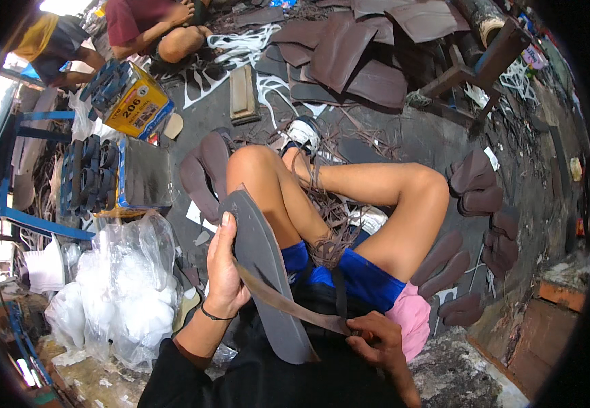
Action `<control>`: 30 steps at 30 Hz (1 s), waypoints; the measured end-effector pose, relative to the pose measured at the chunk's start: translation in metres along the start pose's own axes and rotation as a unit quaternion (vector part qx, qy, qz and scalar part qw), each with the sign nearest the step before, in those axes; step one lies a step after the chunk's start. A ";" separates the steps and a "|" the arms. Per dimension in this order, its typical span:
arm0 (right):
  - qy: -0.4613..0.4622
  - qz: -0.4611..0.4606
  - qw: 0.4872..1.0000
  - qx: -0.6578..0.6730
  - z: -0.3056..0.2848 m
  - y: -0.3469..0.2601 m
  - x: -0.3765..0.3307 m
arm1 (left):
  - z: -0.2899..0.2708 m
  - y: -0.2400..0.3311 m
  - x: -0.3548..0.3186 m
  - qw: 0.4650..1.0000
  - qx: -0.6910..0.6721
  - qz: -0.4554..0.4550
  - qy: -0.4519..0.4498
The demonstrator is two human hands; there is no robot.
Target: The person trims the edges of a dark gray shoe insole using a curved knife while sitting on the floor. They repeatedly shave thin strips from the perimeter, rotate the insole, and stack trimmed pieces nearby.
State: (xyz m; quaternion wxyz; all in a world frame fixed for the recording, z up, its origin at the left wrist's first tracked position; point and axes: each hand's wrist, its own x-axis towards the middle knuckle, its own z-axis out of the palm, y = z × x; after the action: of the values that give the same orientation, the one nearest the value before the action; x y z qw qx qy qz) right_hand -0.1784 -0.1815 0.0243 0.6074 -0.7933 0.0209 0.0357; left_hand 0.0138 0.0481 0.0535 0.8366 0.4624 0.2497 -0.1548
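- Nearest to me, my right hand (376,338) sits low in the view, fingers pinched shut on the end of one brown strap (285,301).
- That strap runs up and left from my right hand across the grey sole (261,255), lying against its face.
- My left hand (223,268) is wrapped around the left edge of the one grey sole, thumb up along the edge, fingers closed on it; the sole stands tilted over my lap, its tip near my left knee.
- A bundle of brown straps (325,217) hangs over my thighs, too tangled for me to count.
- To my left I see one heap of clear plastic bags (122,285).
- On the floor to my right I count roughly nine brown soles (475,187), in loose pairs.
- Farther left stands one yellow tin (135,105).
- Farthest off, two other people (152,24) sit on the floor beside a pile of brown sheets (349,51).
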 end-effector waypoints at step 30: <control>0.048 0.001 0.999 0.006 0.014 0.002 0.036 | -0.008 0.011 0.011 0.981 0.127 0.099 -0.108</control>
State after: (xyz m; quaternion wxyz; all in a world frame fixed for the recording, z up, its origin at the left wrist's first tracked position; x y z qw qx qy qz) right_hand -0.1431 -0.1679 0.0155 0.6104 -0.7905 0.0511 -0.0024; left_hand 0.0257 0.0605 0.0512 0.8044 0.5677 0.0895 -0.1507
